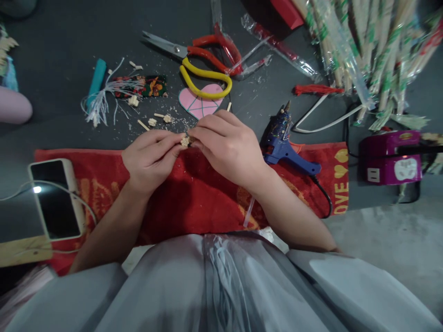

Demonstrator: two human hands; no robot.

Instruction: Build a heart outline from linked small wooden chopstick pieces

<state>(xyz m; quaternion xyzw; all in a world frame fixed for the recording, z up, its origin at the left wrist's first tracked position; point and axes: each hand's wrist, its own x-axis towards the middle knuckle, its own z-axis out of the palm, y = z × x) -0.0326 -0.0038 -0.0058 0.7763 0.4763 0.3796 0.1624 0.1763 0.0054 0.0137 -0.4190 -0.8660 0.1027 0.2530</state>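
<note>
My left hand (150, 157) and my right hand (226, 147) meet over a red towel (194, 193), fingertips pinched together. Between them sits a small pale wooden piece (185, 141), held by both hands. Similar small wooden bits (152, 121) lie loose on the dark surface just beyond my left hand. A pink heart-shaped card (199, 103) lies right behind my right hand's fingers.
Yellow-handled scissors (204, 76) and red-handled cutters (214, 48) lie further back. A blue glue gun (282, 140) rests right of my right hand. A phone (55, 198) with a cable lies left. Wrapped chopstick bundles (367, 41) fill the top right, a purple power strip (391, 159) below them.
</note>
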